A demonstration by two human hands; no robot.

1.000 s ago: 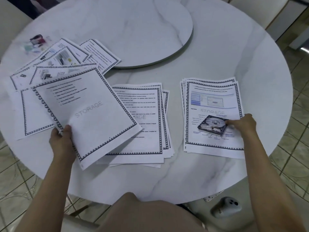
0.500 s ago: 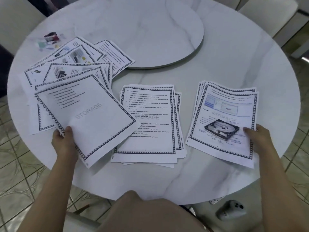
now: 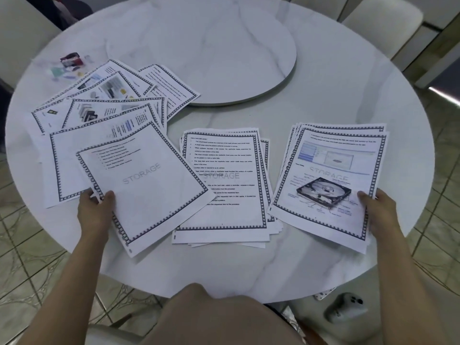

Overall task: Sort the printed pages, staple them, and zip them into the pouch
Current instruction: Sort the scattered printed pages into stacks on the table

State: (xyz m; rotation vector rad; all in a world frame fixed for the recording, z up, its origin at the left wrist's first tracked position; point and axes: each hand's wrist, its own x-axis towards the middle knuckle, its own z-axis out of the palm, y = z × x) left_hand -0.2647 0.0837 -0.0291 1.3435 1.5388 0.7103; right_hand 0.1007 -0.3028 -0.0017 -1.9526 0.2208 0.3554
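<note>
While the left hand (image 3: 95, 207) pinches a single page (image 3: 146, 185) by its edge, the right hand (image 3: 378, 207) grips the right stack (image 3: 331, 170). A middle stack (image 3: 224, 180) lies flat on the bench (image 3: 323, 78) between them.

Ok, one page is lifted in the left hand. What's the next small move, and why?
Probably lay the text-only bordered white sheet in the left hand onto the middle stack of text pages: its corner overlaps that stack, while the right hand grips the hard-disk-picture stack.

Round marble table (image 3: 336, 108): turntable (image 3: 211, 51), fanned loose pages (image 3: 104, 108), middle stack (image 3: 224, 183), right stack (image 3: 331, 165)
</note>
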